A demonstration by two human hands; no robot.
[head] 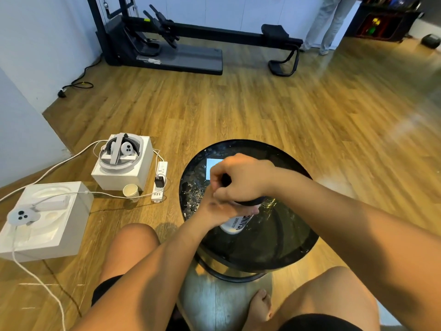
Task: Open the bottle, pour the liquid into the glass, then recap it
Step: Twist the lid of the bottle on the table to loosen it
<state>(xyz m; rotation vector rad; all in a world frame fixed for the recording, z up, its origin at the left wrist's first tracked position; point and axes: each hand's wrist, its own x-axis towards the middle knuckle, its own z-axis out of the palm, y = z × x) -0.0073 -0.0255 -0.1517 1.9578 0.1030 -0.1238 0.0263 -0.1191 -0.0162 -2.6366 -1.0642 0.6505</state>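
A white bottle [236, 223] with black lettering stands on the round black glass table [274, 249]. My left hand [216, 209] wraps around the bottle's body from the left. My right hand [241, 180] sits on top of the bottle, fingers closed around its black cap [250, 202], most of which is hidden under the palm. A clear glass [268, 204] shows only partly, just right of the bottle and behind my right wrist.
A wet sheen and a bright window reflection [212, 167] cover the table's far side. On the floor to the left stand two white boxes [123, 163], a paper cup [130, 191] and a power strip [160, 181] with cables. A rowing machine [191, 41] stands far back.
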